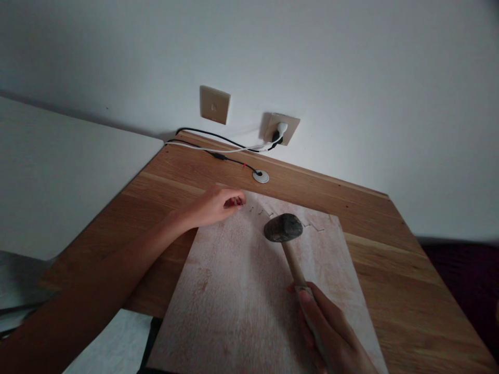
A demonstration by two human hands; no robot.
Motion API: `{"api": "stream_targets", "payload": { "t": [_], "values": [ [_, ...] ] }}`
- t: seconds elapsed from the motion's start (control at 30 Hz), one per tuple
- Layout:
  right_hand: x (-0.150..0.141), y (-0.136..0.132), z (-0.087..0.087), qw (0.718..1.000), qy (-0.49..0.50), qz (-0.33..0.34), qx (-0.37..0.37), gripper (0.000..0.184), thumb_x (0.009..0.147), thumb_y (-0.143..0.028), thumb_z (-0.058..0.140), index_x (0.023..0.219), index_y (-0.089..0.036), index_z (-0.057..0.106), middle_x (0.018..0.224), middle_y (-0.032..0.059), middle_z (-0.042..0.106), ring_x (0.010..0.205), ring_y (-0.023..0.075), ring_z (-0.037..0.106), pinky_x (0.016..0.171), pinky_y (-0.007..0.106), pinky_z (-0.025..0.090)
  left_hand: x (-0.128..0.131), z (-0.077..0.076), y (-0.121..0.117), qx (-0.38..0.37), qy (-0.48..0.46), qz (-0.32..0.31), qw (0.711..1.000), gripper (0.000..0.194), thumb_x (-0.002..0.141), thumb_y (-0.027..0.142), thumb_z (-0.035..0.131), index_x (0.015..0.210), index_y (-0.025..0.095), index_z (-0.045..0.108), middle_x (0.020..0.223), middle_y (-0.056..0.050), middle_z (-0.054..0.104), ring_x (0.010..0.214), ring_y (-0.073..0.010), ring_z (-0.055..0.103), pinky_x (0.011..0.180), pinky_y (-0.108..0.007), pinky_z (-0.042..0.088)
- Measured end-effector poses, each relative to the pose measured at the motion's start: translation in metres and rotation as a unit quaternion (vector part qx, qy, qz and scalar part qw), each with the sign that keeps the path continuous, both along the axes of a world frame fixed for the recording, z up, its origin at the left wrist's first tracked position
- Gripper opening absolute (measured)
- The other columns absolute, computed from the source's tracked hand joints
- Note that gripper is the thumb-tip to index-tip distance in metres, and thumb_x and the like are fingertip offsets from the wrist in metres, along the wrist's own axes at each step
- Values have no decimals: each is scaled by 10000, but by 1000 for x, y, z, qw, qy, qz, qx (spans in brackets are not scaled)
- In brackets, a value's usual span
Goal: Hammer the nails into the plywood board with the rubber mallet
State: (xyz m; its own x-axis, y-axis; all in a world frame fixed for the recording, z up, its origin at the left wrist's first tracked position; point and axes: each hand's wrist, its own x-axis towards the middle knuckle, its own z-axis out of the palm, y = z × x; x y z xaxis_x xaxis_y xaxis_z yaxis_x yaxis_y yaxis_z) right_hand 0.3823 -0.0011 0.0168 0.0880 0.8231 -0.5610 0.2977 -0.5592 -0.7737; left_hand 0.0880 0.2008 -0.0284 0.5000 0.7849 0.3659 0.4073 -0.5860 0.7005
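My right hand [331, 332] grips the wooden handle of a hammer [284, 228], whose dark head hovers over the far part of a pale wooden board [234, 291]. My left hand [218, 205] reaches to the board's far left corner, fingers pinched together on something small I cannot make out. A row of small nails [268, 212] stands along the board's far edge, between my left fingertips and the hammer head and on to the right.
The board lies on a brown wooden table [390, 249] against a white wall. Black and white cables [218, 148] run from a wall socket [281, 129] to a round cable port [261, 176]. The table's edge drops off at left.
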Motion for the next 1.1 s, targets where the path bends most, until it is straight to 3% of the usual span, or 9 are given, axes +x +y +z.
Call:
{"api": "stream_targets", "payload": {
  "t": [0.3,0.5,0.63,0.8,0.93,1.1],
  "values": [
    [3,-2,-6,1000,-12,2,3,785,901,-883,623,1294,-205,659,593,-91,519,373,85,379,327,207,380,1,-1,-1,25,-14,0,1000,72,925,112,744,902,180,740,917,-14,711,790,-137,681,743,-261,519],
    [-11,14,15,999,5,20,24,769,938,-876,574,1275,-187,623,589,-96,513,388,68,374,350,176,381,3,-5,0,16,-18,8,1000,107,919,84,736,944,188,744,885,-6,743,777,-144,688,738,-271,518],
    [-26,38,28,995,35,72,56,678,981,-816,577,1226,-186,638,616,-101,507,377,54,410,339,158,359,3,-7,-1,-10,-37,23,999,299,902,78,717,1171,207,728,896,10,753,764,-140,696,722,-264,525],
    [-37,59,20,988,40,132,69,676,995,-826,519,1188,-187,629,627,-102,505,359,61,445,312,161,365,3,-9,-2,-36,-62,16,997,547,873,57,703,1386,228,621,938,15,770,737,-128,697,681,-242,519],
    [-40,64,13,985,36,158,60,660,974,-853,511,1061,-204,592,638,-103,516,344,42,435,305,147,356,5,-9,-2,-25,-55,23,998,644,832,12,703,1434,208,584,906,16,771,757,-143,712,700,-250,519],
    [-42,64,18,986,24,151,68,631,978,-851,503,976,-222,560,635,-101,505,353,46,459,306,142,368,5,-10,-2,-28,-52,25,998,663,823,-18,686,1436,217,592,924,15,779,762,-146,720,709,-251,524]
  ]
}}
